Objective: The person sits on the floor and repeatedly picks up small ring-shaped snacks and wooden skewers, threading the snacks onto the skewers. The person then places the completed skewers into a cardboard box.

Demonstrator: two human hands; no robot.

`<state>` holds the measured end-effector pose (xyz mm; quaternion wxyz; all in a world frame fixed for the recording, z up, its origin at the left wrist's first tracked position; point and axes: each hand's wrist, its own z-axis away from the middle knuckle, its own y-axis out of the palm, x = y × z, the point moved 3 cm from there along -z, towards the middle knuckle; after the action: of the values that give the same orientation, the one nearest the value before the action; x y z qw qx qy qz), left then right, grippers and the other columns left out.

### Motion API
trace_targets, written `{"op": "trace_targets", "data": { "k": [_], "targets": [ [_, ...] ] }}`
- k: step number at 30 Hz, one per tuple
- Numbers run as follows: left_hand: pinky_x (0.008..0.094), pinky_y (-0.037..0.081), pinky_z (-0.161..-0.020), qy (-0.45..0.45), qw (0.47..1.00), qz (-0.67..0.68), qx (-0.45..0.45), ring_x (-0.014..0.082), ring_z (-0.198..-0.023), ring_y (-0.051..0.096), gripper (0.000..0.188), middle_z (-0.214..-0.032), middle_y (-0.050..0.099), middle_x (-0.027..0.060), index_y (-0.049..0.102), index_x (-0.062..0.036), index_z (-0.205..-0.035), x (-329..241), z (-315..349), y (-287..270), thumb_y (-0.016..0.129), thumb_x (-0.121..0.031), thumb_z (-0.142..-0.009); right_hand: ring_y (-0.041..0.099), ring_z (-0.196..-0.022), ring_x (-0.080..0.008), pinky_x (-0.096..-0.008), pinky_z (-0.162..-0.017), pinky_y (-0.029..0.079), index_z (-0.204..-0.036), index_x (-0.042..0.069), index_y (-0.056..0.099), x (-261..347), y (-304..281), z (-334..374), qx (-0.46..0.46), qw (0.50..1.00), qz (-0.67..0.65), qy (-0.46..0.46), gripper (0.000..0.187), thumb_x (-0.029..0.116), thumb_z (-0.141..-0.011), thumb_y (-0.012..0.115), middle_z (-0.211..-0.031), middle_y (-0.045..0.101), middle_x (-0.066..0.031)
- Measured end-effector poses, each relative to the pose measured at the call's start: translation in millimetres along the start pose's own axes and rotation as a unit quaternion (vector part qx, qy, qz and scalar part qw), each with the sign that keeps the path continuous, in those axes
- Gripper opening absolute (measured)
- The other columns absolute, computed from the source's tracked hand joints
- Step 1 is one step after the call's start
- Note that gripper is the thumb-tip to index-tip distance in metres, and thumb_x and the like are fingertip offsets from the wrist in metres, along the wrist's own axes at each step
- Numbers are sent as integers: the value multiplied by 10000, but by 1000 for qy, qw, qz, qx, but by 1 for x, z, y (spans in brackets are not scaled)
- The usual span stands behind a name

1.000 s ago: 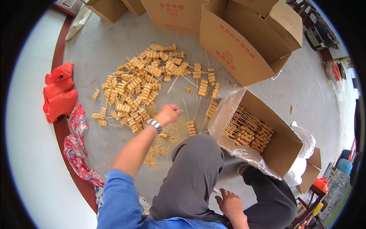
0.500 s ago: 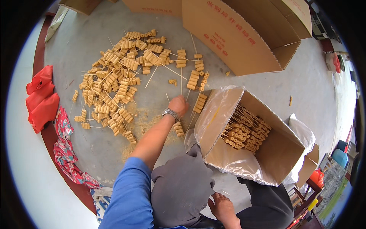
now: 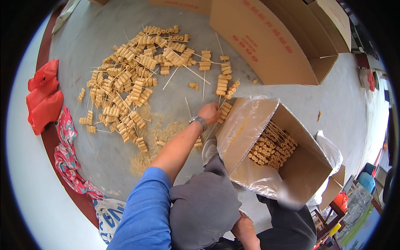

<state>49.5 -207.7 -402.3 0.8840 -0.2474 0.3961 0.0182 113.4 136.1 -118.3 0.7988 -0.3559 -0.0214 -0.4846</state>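
My left hand, with a silver wristwatch above it, reaches out low over the floor. Its fingers are closed at the stick end of a skewer threaded with tan, tube-shaped pieces. Beside those fingers, another such skewer lies against the plastic-lined carton. Inside the carton, several skewers lie stacked with their sticks side by side. Close to my lap is my right hand, fingers curled and partly hidden by my grey-clad knee; what they hold cannot be made out.
A big loose pile of skewers covers the floor at the left, with crumbs near it. A large open cardboard box stands at the back right. Red cloth and flowered cloth lie along the left edge.
The view has shifted, so the pile and boxes sit differently. My left hand has stayed close to the same skewers, slightly nearer the carton. My right hand's fingers are now more hidden by the knee.
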Motion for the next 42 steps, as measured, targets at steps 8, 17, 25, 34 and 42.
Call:
{"op": "trace_targets", "data": {
  "k": [8, 17, 25, 34, 42],
  "targets": [
    [510, 524, -739, 21, 999, -27, 1, 450, -814, 647, 194, -869, 665, 278, 605, 12, -894, 11, 61, -2, 595, -176, -850, 660, -934, -374, -453, -817, 527, -1176, 35, 580, -2, 3, -4, 69, 997, -5, 35, 351, 252, -903, 624, -1007, 680, -202],
    [513, 524, -772, -39, 997, -35, -54, 457, -862, 652, 243, -889, 659, 315, 578, 64, -947, 26, 81, 26, 577, -151, -836, 638, -991, -387, -456, -859, 517, -1127, 12, 612, -22, 21, -4, 74, 993, -28, 85, 333, 122, -813, 604, -1069, 666, -214],
    [517, 512, -719, 23, 977, -46, -206, 463, -769, 628, 234, -793, 650, 262, 591, 57, -879, 49, 94, 6, 595, -159, -789, 636, -1015, -378, -453, -853, 523, -1069, 2, 650, -8, 0, -4, 75, 997, 9, 36, 293, 146, -818, 603, -1076, 669, -212],
    [498, 502, -686, 122, 986, -106, -33, 421, -764, 621, 284, -934, 624, 196, 581, -79, -1125, 50, 118, -73, 535, -63, -845, 633, -1052, -371, -449, -880, 522, -1125, 24, 636, -11, 12, -5, 55, 998, 13, -19, 315, 168, -850, 585, -1119, 663, -200],
    [487, 525, -758, 161, 940, -299, 28, 387, -865, 647, 295, -1004, 607, 181, 623, -109, -1144, 61, 76, -102, 499, -49, -883, 644, -1006, -387, -460, -870, 518, -1209, 0, 580, -21, 17, -6, 59, 996, -10, 64, 380, 182, -875, 593, -1091, 670, -225]
  ]
}}
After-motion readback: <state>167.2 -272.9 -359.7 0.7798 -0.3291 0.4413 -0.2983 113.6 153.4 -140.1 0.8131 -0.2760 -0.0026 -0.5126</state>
